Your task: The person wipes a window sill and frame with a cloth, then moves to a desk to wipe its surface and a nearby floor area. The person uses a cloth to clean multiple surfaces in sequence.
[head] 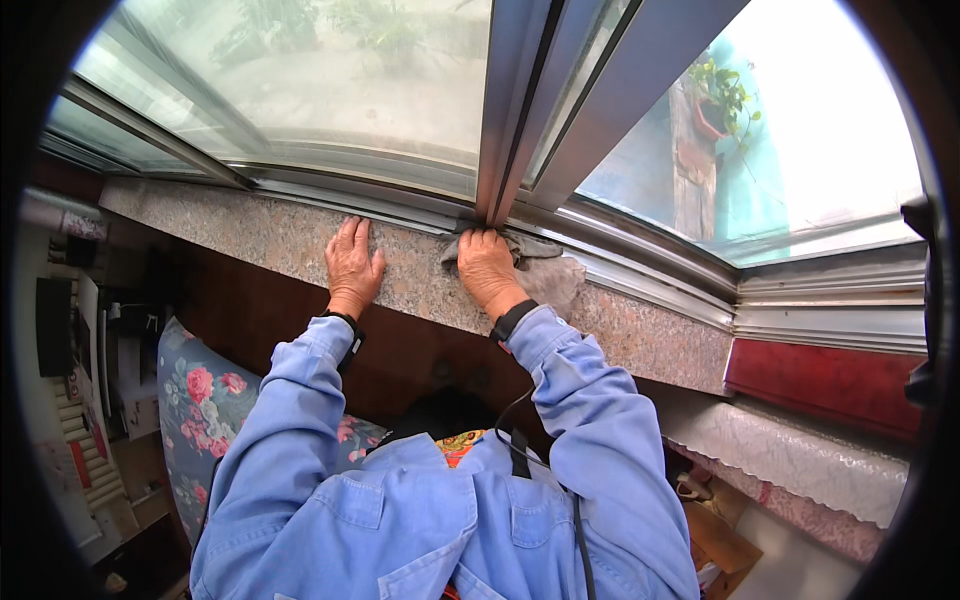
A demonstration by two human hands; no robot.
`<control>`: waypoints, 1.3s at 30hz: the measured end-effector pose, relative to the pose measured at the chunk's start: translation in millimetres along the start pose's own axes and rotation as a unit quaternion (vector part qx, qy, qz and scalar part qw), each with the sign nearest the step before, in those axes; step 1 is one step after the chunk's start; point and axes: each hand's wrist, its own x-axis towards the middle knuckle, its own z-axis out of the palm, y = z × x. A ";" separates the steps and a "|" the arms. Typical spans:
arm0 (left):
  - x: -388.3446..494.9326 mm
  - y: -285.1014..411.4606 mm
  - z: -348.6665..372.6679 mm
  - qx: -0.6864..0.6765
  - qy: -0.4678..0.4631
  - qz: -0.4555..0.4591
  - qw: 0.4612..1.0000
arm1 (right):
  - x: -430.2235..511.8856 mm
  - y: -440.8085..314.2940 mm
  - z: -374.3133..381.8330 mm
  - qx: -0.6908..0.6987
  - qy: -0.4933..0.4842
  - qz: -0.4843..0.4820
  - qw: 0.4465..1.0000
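Note:
My right hand (pixel 486 268) grips a grey cloth (pixel 531 249), its fingers pressing part of it against the foot of the window's upright frame (pixel 504 150). A paler, damp-looking part of the cloth (pixel 555 281) spreads over the stone sill to the right of that hand. On the speckled granite sill (pixel 412 270), my left hand (pixel 352 262) lies flat with its fingertips by the aluminium window track (pixel 360 204). Nothing is in the left hand, and its thumb stands apart from the fingers. My right fingertips are partly hidden in the cloth folds.
Large glass panes (pixel 337 82) rise beyond the track. A potted plant (pixel 712 112) hangs outside at the right. Below the sill are a floral padded surface (pixel 202 397) at left and a lace-edged cover (pixel 795 450) at right. A thin black cable (pixel 581 540) runs down my jacket.

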 end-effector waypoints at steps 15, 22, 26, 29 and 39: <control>3.2 -2.2 -7.6 -0.036 0.023 -0.005 0.999 | -33.0 59.3 -50.8 0.161 0.031 -0.049 0.985; 3.8 -2.4 -7.1 -0.045 0.016 -0.021 0.999 | -6.3 2.3 -53.3 0.194 0.038 0.016 0.980; 7.6 -2.5 -8.0 -0.029 0.015 -0.002 0.999 | 20.6 -62.2 -48.2 0.325 0.057 -0.275 0.903; 5.8 -0.9 -8.9 -0.033 0.016 -0.006 0.999 | -3.7 -50.9 -47.2 0.298 0.045 -0.207 0.931; 2.4 -1.3 -5.9 -0.035 0.032 0.006 0.999 | -183.6 128.3 -97.4 0.067 0.085 0.175 0.979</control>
